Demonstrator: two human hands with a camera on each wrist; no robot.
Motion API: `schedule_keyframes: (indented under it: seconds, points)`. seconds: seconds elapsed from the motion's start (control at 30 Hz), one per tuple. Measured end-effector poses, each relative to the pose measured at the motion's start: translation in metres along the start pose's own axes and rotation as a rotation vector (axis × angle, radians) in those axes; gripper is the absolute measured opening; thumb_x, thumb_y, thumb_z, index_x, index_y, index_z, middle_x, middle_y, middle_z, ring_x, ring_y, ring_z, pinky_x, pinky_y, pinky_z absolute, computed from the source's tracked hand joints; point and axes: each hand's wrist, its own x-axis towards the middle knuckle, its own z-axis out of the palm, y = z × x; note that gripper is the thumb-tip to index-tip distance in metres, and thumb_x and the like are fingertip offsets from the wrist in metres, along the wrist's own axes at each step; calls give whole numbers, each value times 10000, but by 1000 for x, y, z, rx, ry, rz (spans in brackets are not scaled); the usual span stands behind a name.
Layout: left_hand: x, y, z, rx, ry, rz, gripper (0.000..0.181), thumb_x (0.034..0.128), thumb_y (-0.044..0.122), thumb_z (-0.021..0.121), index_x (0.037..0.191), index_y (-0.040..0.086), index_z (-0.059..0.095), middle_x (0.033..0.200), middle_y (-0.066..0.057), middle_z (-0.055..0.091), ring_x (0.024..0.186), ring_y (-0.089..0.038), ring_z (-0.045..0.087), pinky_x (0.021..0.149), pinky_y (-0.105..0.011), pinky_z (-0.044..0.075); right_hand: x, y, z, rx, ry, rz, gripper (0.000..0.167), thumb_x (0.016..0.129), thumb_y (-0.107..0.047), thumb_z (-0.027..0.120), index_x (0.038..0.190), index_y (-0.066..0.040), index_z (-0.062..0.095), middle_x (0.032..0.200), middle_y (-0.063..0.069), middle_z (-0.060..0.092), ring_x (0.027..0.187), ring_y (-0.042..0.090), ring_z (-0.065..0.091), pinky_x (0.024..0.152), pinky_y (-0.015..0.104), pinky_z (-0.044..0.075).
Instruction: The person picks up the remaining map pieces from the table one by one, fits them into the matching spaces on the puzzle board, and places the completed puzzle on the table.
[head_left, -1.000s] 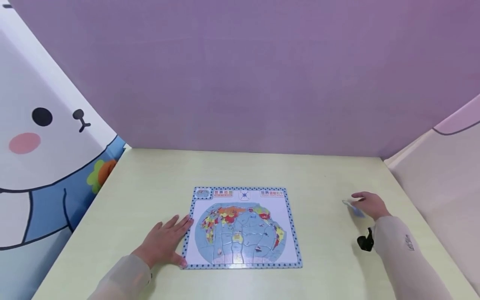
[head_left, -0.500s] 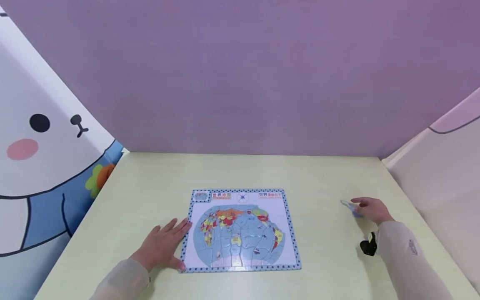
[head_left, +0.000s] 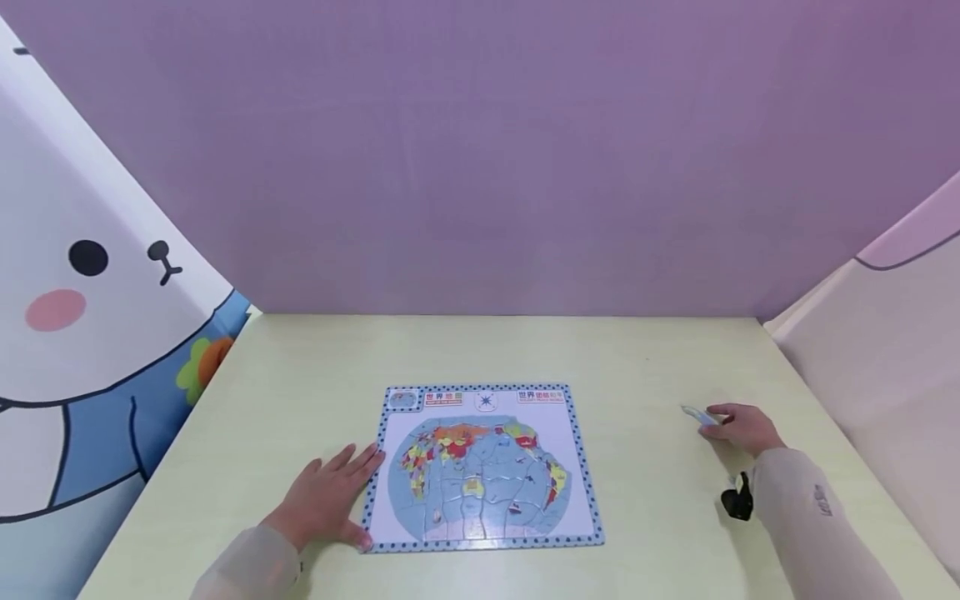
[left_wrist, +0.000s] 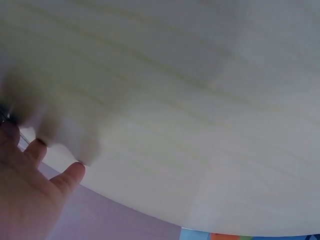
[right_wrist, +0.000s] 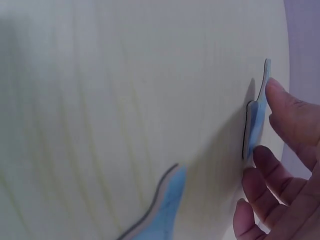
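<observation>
A world map jigsaw puzzle [head_left: 480,475] lies flat on the table, framed by a blue dotted border. My left hand [head_left: 322,498] rests at its left edge with fingers spread and thumb at the lower left corner. In the left wrist view, the left fingers [left_wrist: 75,172] show at the lower left. Off to the right, my right hand [head_left: 744,428] pinches a light blue puzzle piece [head_left: 699,415] between thumb and fingers. The right wrist view shows this piece [right_wrist: 256,125] tilted, close to the tabletop. Another blue puzzle piece [right_wrist: 165,210] lies nearer the wrist.
The pale table [head_left: 480,350] ends at a purple backdrop [head_left: 480,167]. A cartoon-printed cloth [head_left: 97,333] stands along the left and a pale panel [head_left: 885,367] along the right. A black object [head_left: 737,498] hangs at the right sleeve.
The right thumb and fingers have closed on the light blue puzzle piece, which now sits tilted between them. The left hand stays at the puzzle's edge. The head view has shifted slightly.
</observation>
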Motion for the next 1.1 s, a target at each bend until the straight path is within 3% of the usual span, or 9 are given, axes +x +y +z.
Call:
schedule_keyframes:
  seconds: [0.23,0.5,0.7,0.93,1.1]
  points:
    - [0,-1,2,-6,3,-1,1132,565,659,781,1469,105,385,1531,-58,343,1394,-378,269,1011,-690,268,6,0,5,-28,4,11,496,832,-199,703,1170,134,561,1031,331,606,898,418,581,786,531,455]
    - [2,0,5,-4,-7,-9,1133,570,650,785,1478,115,370,1540,-43,327,1409,-362,246,1032,-676,252,6,1,9,-1,32,9,383,832,-144,677,1068,147,598,916,221,660,804,280,570,704,380,422]
    - [1,-1,4,-12,17,10,1127,570,641,792,1469,100,382,1533,-60,339,1405,-373,247,1037,-680,235,6,-4,13,23,-3,9,343,844,-109,662,1051,154,589,893,204,638,817,313,560,736,440,434]
    - [1,-3,7,-13,37,30,1135,571,648,787,1470,92,376,1535,-68,333,1410,-384,226,1052,-670,220,5,-4,16,-5,-6,-4,316,828,-85,665,1021,153,589,863,179,629,800,291,559,704,389,434]
    - [1,-4,8,-13,39,37,1144,569,657,782,1473,90,369,1542,-71,317,1421,-396,179,1061,-669,203,3,-10,16,-23,-20,-2,319,829,-82,662,1035,154,600,887,198,634,811,300,561,731,439,447]
